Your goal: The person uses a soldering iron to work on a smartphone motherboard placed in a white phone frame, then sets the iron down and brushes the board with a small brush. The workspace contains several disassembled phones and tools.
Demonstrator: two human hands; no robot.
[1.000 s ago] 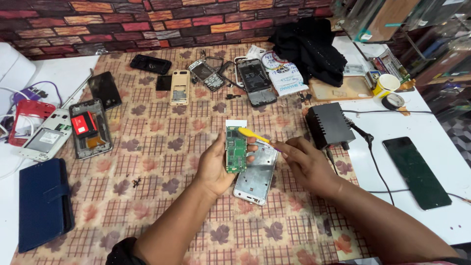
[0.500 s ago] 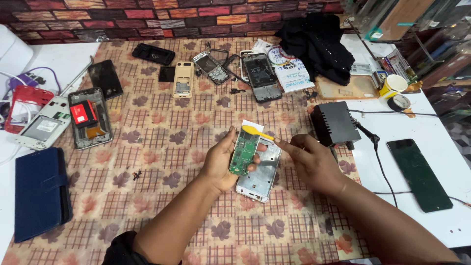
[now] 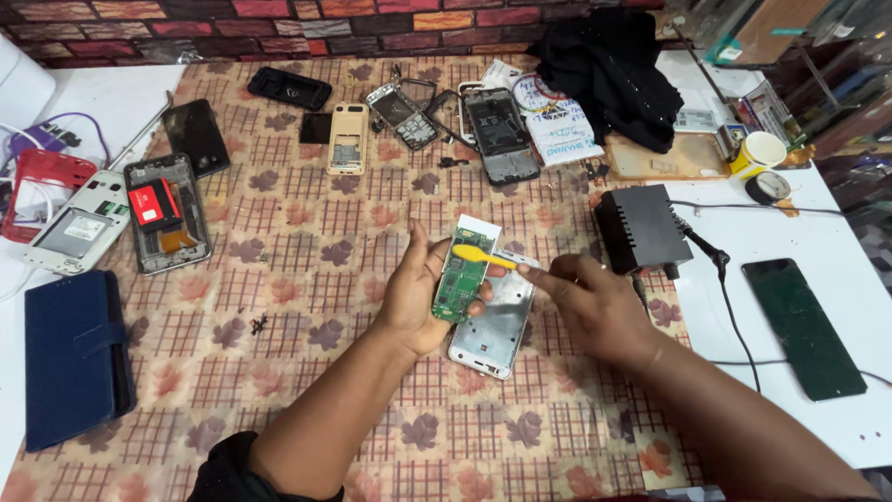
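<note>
Here, held above the patterned surface (image 3: pixel 307 307): a green circuit board (image 3: pixel 462 281), thin, stiff and light, pinched by its long edges in the left hand (image 3: pixel 423 297), thumb in front, fingers curled behind. Beneath and just behind, touching the same hand, a silver phone frame (image 3: pixel 497 325), tilted. Gripped in the right hand (image 3: pixel 595 307), closed around its handle: a yellow pry tool (image 3: pixel 478 256), tip laid across the board's top. Judged fragile, with small parts and a pale strip at the upper end easily cracked or bent; best taken by the bare edges, never by the face. Probably slippery where the frame's metal was smooth. Nearby, well apart: a black box (image 3: pixel 641 228), loose screws (image 3: pixel 255 325).
</note>
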